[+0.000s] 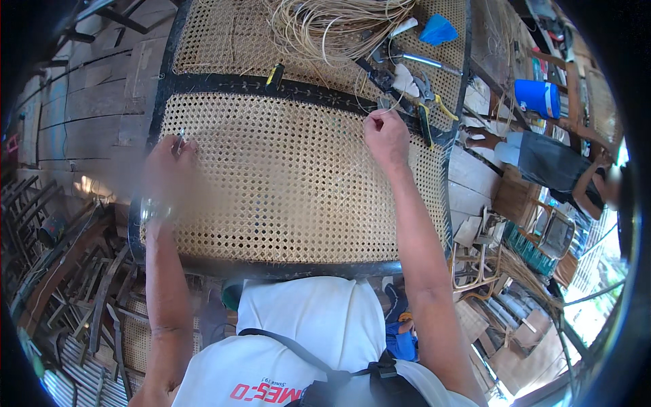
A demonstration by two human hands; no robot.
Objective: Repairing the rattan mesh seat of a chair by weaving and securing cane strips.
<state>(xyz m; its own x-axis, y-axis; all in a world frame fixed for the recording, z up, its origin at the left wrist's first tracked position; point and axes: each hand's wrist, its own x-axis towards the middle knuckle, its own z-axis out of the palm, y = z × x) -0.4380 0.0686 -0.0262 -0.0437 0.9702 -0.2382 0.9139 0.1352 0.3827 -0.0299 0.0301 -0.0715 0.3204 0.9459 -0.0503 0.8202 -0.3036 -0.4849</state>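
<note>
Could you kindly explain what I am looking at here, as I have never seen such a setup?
There is no robot: a camera worn on a person's head looks down at their own bare hands. Before them is a woven cane panel in a black frame. Toward its far side lie a coil of cane strands, a blue object and yellow-handled pliers. The left hand is over the panel's left side, too blurred to tell its grip. The right hand has its fingertips pinched beside a thin loop; whether it holds that is unclear.

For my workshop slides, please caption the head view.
Left hand and right hand over a black-framed woven tan cane panel, a coil of thin tan strands beyond.
</note>
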